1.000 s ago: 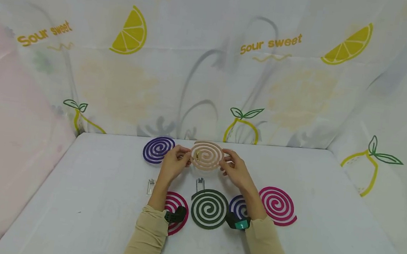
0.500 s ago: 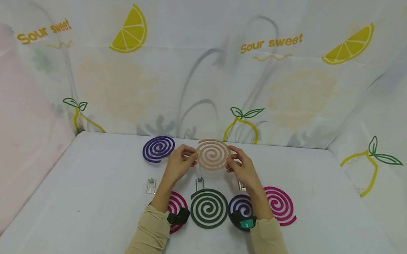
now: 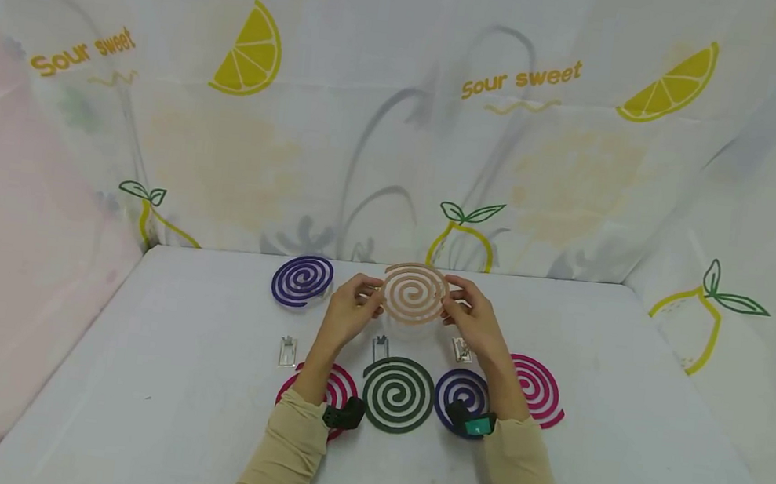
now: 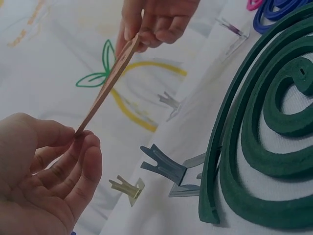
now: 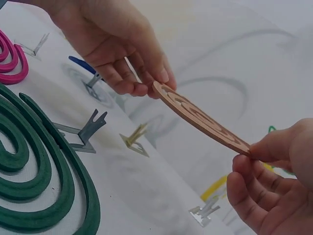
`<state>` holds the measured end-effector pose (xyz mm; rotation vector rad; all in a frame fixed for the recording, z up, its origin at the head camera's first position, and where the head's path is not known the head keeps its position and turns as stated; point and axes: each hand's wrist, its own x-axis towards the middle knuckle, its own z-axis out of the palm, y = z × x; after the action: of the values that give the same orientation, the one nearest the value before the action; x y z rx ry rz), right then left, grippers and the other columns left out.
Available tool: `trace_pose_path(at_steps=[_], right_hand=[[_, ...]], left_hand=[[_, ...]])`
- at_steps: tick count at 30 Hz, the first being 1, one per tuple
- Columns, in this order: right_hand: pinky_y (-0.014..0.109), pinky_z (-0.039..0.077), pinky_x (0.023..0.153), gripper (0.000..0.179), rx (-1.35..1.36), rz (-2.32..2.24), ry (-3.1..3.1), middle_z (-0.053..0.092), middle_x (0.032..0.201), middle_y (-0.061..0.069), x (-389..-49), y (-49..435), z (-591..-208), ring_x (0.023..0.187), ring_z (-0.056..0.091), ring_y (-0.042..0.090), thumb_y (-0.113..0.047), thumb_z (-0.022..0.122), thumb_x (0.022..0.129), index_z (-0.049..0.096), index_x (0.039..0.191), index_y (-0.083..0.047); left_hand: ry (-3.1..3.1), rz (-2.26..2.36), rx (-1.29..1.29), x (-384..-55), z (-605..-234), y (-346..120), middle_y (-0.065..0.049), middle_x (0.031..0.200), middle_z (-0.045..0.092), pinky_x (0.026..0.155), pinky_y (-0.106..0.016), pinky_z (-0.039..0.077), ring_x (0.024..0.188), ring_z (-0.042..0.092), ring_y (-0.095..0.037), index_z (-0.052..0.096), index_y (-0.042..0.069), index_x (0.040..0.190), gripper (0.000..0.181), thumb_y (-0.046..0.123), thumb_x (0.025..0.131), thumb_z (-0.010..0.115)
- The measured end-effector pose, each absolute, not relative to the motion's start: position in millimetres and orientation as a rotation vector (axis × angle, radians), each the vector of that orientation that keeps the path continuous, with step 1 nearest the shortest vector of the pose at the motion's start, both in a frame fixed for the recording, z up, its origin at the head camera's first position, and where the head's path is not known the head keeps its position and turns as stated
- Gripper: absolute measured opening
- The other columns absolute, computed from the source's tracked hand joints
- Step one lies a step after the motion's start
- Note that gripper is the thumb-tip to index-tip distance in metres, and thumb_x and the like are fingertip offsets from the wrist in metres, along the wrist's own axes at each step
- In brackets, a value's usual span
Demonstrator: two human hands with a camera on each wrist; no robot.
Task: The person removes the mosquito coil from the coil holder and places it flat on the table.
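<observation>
A tan mosquito coil (image 3: 414, 294) is held up between both hands near the back of the table. My left hand (image 3: 351, 306) pinches its left edge between thumb and fingers. On the opposite edge, my right hand (image 3: 474, 314) has the same kind of pinch. Seen edge-on in the left wrist view, the coil (image 4: 108, 84) slants and looks thin. Below it in the right wrist view stand a gold metal coil stand (image 5: 134, 139) and a grey one (image 5: 88, 131), their forked prongs upright. The head view has the gold stand hidden.
A green coil (image 3: 399, 395), a blue coil (image 3: 445, 400) and pink coils (image 3: 348, 384) lie under and beside the forearms. At the back left, a purple coil (image 3: 302, 280) sits raised and tilted. Small metal stands (image 3: 287, 351) are on the white table, a patterned cloth behind.
Both hands have carried the tan coil to the right and slightly up in the head view. The metal stand by the right forearm has come into sight.
</observation>
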<state>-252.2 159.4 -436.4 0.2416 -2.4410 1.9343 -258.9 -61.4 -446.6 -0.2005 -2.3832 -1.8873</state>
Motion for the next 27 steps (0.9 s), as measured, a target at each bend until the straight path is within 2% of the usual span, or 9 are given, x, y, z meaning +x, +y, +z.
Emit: trace_pose_path(at_steps=[9, 15, 23, 27], right_hand=[[0.023, 0.053, 0.067, 0.037, 0.218, 1.925, -2.407, 0.057, 0.108, 0.029, -252, 164, -435, 0.073, 0.062, 0.013, -0.004, 0.053, 0.094, 0.047, 0.131, -0.001], [0.021, 0.052, 0.067, 0.037, 0.218, 1.946, -2.407, 0.056, 0.110, 0.029, -250, 166, -434, 0.072, 0.061, 0.006, -0.006, 0.053, 0.095, 0.047, 0.131, 0.000], [0.021, 0.053, 0.068, 0.037, 0.210, 1.945, -2.403, 0.055, 0.108, 0.025, -249, 170, -433, 0.072, 0.060, 0.004, -0.008, 0.053, 0.095, 0.048, 0.131, 0.000], [0.020, 0.052, 0.067, 0.036, 0.188, 1.947, -2.403, 0.055, 0.107, 0.023, -249, 172, -431, 0.071, 0.059, 0.004, -0.006, 0.052, 0.095, 0.048, 0.131, 0.000]], left_hand=[[-2.389, -1.904, -0.266, -257, -445, -58, -0.020, 0.095, 0.069, 0.063, -0.024, 0.055, 0.077, 0.069, -0.030, 0.061, 0.002, 0.111, 0.023, 0.014, 0.092, 0.060], [-2.408, -1.909, -0.288, -249, -432, -56, -0.025, 0.095, 0.068, 0.063, -0.024, 0.054, 0.080, 0.068, -0.037, 0.058, -0.005, 0.111, 0.023, 0.008, 0.092, 0.058], [-2.403, -1.888, -0.270, -255, -447, -50, -0.018, 0.089, 0.069, 0.061, -0.024, 0.054, 0.070, 0.068, -0.022, 0.060, 0.002, 0.106, 0.017, 0.011, 0.091, 0.061], [-2.399, -1.877, -0.287, -256, -448, -47, -0.018, 0.089, 0.070, 0.060, -0.025, 0.055, 0.069, 0.068, -0.020, 0.060, 0.002, 0.105, 0.017, 0.011, 0.091, 0.060]])
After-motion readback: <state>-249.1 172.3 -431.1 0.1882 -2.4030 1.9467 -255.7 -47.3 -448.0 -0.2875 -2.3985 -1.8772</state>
